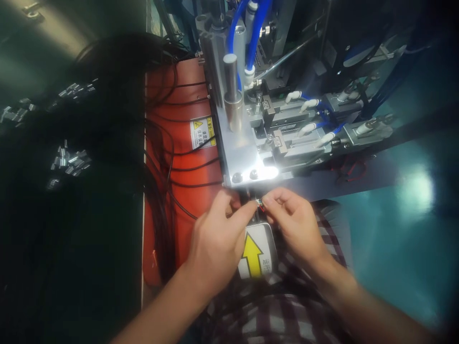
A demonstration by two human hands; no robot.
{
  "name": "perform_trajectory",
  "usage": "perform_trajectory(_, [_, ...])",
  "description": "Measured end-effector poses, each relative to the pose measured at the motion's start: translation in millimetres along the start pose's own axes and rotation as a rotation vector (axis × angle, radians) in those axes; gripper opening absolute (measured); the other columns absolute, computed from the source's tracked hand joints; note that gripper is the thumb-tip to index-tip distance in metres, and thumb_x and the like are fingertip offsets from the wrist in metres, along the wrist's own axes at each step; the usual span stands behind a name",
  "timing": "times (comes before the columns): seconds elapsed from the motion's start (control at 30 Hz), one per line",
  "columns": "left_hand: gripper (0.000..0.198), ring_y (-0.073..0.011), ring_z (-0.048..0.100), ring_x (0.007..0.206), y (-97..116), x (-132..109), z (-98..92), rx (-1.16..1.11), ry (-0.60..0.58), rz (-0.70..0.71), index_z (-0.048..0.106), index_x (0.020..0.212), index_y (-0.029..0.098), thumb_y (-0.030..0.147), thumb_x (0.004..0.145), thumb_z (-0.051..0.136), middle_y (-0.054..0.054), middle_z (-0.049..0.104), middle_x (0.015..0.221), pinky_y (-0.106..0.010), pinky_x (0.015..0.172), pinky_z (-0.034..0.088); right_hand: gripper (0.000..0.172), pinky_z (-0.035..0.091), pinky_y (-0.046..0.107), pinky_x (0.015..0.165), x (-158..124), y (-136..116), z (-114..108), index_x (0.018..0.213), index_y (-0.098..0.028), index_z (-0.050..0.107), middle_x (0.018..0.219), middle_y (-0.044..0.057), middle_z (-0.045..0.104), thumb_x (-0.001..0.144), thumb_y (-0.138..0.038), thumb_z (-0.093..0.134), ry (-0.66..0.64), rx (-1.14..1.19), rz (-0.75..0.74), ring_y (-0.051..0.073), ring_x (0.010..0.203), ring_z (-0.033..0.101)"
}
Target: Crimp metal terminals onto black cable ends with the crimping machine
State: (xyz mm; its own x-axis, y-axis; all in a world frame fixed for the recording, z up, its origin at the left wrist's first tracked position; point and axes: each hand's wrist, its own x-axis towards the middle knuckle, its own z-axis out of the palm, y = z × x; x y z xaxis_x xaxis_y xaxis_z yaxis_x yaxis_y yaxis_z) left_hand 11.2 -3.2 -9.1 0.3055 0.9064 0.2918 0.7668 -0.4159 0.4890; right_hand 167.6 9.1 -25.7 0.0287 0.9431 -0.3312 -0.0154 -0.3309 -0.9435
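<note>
Across the upper right: a metal machine (244,153). Left of it, an orange panel (186,157) strewn with black cables (161,143). Blue hoses (256,33) run over the machine's top. Below its front edge, left hand (215,243) and right hand (294,224) meet fingertip to fingertip above an arrow plate (253,255). A yellow warning sticker (202,132) is on the panel. Both hands' thumbs and forefingers are pinched closed on a small part (259,206) with a red wire, held between them; finer detail too small to tell.
</note>
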Motion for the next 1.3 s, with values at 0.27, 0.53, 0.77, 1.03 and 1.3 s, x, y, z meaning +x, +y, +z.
perform_trajectory(0.27, [0.028, -0.0123, 0.054, 0.063, 4, 2, -0.8, 0.106, 0.007, 0.019, 0.069, 0.103, 0.019, 0.01, 0.086, 0.048, -0.005, 0.053, 0.085, -0.02, 0.051, 0.044, 0.022, 0.038, 0.021, 0.044, 0, -2, 2, 0.069, -0.018, 0.058, 0.054, -0.004, 0.051, 0.081, -0.034, 0.066, 0.013, 0.008, -0.008, 0.01, 0.048, 0.046])
perform_trajectory(0.53, [0.029, -0.0137, 0.057, 0.063, 8, 6, -2.9, 0.182, 0.02, 0.071, 0.071, 0.096, 0.017, 0.009, 0.086, 0.045, -0.006, 0.054, 0.078, -0.021, 0.053, 0.046, 0.019, 0.037, 0.021, 0.044, -2, -3, 3, 0.069, -0.017, 0.058, 0.054, -0.004, 0.052, 0.081, -0.03, 0.064, 0.047, -0.027, -0.02, 0.009, 0.048, 0.045])
perform_trajectory(0.77, [0.032, -0.0136, 0.056, 0.061, 9, 8, -3.6, 0.202, 0.038, 0.096, 0.073, 0.092, 0.016, 0.007, 0.088, 0.042, -0.005, 0.055, 0.072, -0.02, 0.05, 0.044, 0.021, 0.037, 0.019, 0.044, -1, -2, 2, 0.069, -0.017, 0.056, 0.053, -0.005, 0.051, 0.083, -0.03, 0.064, 0.03, 0.0, -0.028, 0.008, 0.048, 0.046])
perform_trajectory(1.03, [0.033, -0.0152, 0.055, 0.059, 9, 8, -4.7, 0.3, 0.026, 0.162, 0.074, 0.097, 0.014, 0.008, 0.089, 0.043, -0.007, 0.058, 0.073, -0.023, 0.049, 0.042, 0.019, 0.039, 0.02, 0.05, 1, 6, 0, 0.071, -0.018, 0.055, 0.058, -0.005, 0.052, 0.087, -0.027, 0.06, -0.003, -0.044, -0.112, 0.008, 0.052, 0.047])
perform_trajectory(1.3, [0.033, -0.0158, 0.057, 0.06, 8, 8, -5.8, 0.28, 0.012, 0.168, 0.073, 0.1, 0.013, 0.006, 0.089, 0.042, -0.008, 0.06, 0.077, -0.025, 0.05, 0.044, 0.021, 0.038, 0.021, 0.05, 4, 6, -3, 0.07, -0.018, 0.054, 0.056, -0.005, 0.05, 0.087, -0.029, 0.06, -0.061, -0.013, -0.078, 0.008, 0.051, 0.045])
